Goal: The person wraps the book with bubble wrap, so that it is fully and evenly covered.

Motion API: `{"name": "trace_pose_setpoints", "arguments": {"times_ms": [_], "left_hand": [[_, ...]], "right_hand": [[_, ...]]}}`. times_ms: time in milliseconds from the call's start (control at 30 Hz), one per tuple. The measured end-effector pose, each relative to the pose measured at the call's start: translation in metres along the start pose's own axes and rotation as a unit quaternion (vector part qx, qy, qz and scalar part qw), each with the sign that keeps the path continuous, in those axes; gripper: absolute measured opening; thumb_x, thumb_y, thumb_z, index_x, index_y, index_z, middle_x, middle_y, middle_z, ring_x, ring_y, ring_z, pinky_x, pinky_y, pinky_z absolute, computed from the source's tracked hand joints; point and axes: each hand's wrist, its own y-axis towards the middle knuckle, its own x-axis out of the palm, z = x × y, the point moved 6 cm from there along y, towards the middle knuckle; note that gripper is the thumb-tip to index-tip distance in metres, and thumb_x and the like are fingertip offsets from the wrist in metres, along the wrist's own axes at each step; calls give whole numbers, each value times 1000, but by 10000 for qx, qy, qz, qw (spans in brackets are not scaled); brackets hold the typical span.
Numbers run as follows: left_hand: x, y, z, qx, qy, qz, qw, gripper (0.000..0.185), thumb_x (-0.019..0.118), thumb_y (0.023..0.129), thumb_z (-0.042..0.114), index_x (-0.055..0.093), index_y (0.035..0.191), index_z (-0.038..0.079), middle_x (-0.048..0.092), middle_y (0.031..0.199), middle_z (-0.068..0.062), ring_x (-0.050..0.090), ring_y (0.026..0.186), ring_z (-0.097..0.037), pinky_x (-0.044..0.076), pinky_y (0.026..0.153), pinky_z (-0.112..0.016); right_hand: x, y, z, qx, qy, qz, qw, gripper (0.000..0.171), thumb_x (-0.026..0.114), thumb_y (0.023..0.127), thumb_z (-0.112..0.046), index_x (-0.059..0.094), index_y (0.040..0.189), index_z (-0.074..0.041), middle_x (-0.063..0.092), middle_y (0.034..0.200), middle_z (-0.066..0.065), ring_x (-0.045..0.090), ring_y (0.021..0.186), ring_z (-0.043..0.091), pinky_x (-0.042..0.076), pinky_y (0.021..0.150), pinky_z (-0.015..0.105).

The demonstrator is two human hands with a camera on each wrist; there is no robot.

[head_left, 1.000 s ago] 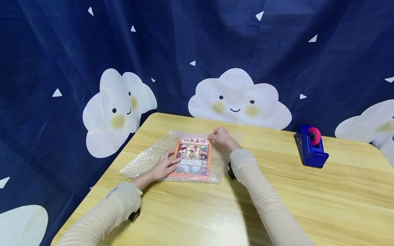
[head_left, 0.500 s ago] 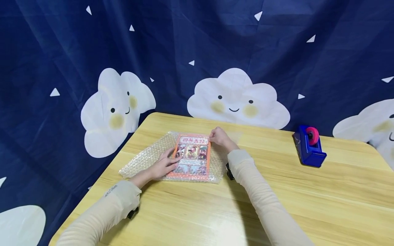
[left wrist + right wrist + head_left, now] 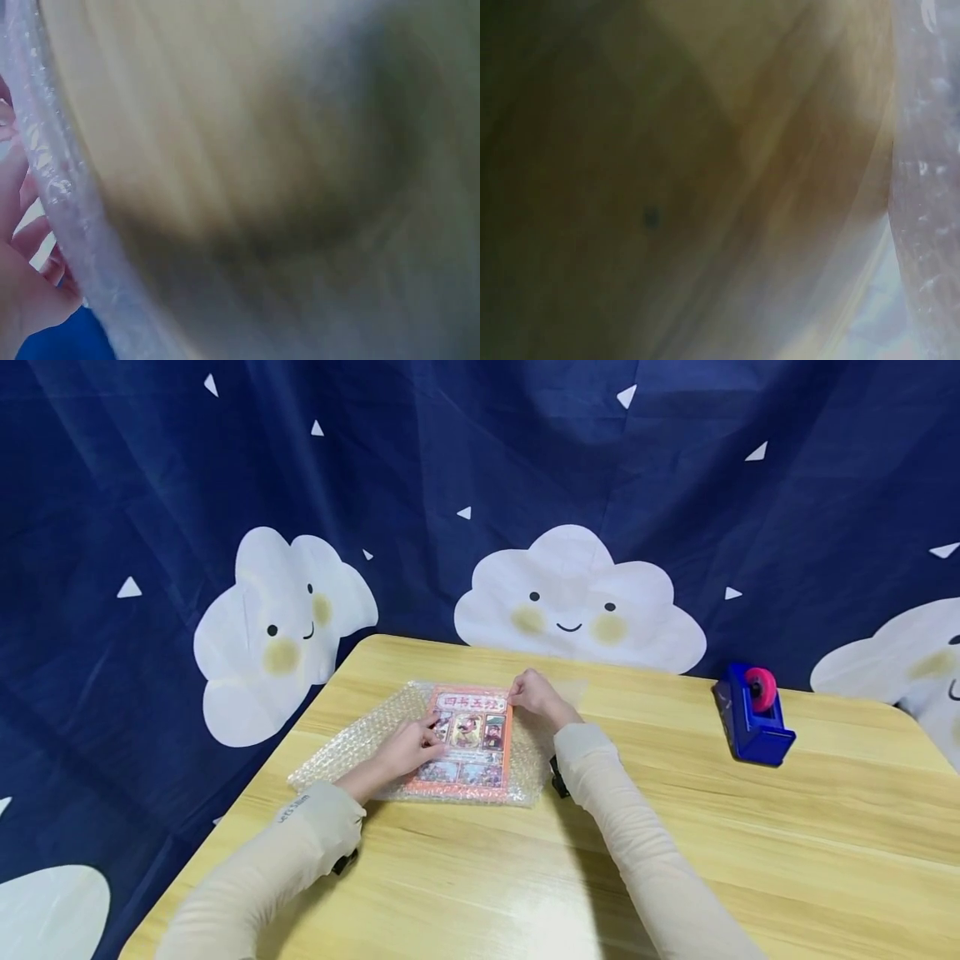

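An orange comic-style book [image 3: 492, 733] lies face up on the wooden table, with clear bubble wrap [image 3: 352, 739] over and around it. The bubble wrap spreads out to the left and a little to the right of the cover. My left hand [image 3: 408, 747] rests on the left side of the cover, its fingers spread across the pictures. At the book's top right corner, my right hand [image 3: 532, 691] pinches the bubble wrap between thumb and curled fingers. In the left wrist view, the wrap's shiny edge [image 3: 64, 180] runs beside the left hand [image 3: 30, 270]. The right wrist view shows bubble wrap [image 3: 930, 180] but no fingers.
A blue tape dispenser [image 3: 753, 722] with a pink-red roll [image 3: 762, 687] stands at the back right of the table [image 3: 675, 827]. Behind the table hangs a dark blue curtain [image 3: 420, 443] printed with white clouds.
My left hand has shifted slightly up and right over the cover. The book's title has turned blurry, with the orange top border now showing higher. My right hand stays at the corner.
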Motion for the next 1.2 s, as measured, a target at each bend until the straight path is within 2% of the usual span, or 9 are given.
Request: {"name": "trace_pose_setpoints", "arguments": {"times_ms": [100,167,300,367,433,600,800,1000,1200], "left_hand": [[2,2,-2,-99,-18,216,9997,16,69,81,18,65,68,11,47,132,-20,56,87,-38,32,98,-52],[5,2,-3,-74,-11,327,9994,12,69,81,18,63,75,9,50,130,-20,48,107,-41,32,96,-53],[11,2,-5,-36,-9,304,9995,33,63,85,17,56,113,2,46,132,-21,39,109,-42,28,94,-54],[15,1,-6,-61,116,155,9998,49,56,88,19,43,133,2,41,134,-20,35,107,-40,27,90,-53],[20,0,-9,-279,253,-42,9993,54,48,92,23,32,141,7,34,140,-17,31,107,-38,28,89,-51],[27,-2,-12,-621,588,-289,9959,55,36,96,36,25,145,14,26,144,-13,26,113,-37,26,90,-48],[32,2,-7,-511,412,-311,9974,56,36,97,37,25,145,11,25,143,-14,25,111,-36,26,87,-47],[32,1,-8,-502,382,-296,9976,55,36,97,37,25,144,10,28,142,-15,26,109,-35,25,88,-48],[29,0,-10,-468,424,-181,9978,55,36,98,37,26,144,10,29,141,-15,27,106,-35,25,86,-48]], "right_hand": [[-1,-1,0,-38,15,-22,10000,7,66,81,-6,66,79,1,57,95,13,51,92,26,37,96,43],[-2,-1,0,-59,34,-32,10000,7,66,81,-6,66,79,1,59,94,12,52,90,25,39,95,42],[-3,-1,0,-109,85,13,9999,7,66,81,-5,66,77,1,64,87,12,55,83,24,44,88,40],[-3,-1,-1,-159,96,40,9998,7,66,81,-5,66,77,1,65,84,12,56,82,24,45,86,40],[-2,-1,-1,-210,78,47,9997,7,66,80,-5,66,77,1,62,86,12,55,85,25,43,90,40],[-2,0,0,-344,112,59,9993,8,67,80,-7,66,80,2,57,89,11,50,92,26,37,96,43],[-7,-10,6,-135,509,-161,9985,16,62,84,-7,65,95,5,62,99,17,56,96,30,44,91,40],[-17,-38,0,-203,296,-336,9988,39,52,91,-12,49,125,7,49,128,25,52,110,37,42,95,43],[-22,-80,-3,-474,122,-489,9976,40,53,90,-11,48,124,11,49,126,28,56,105,38,47,89,42]]}}
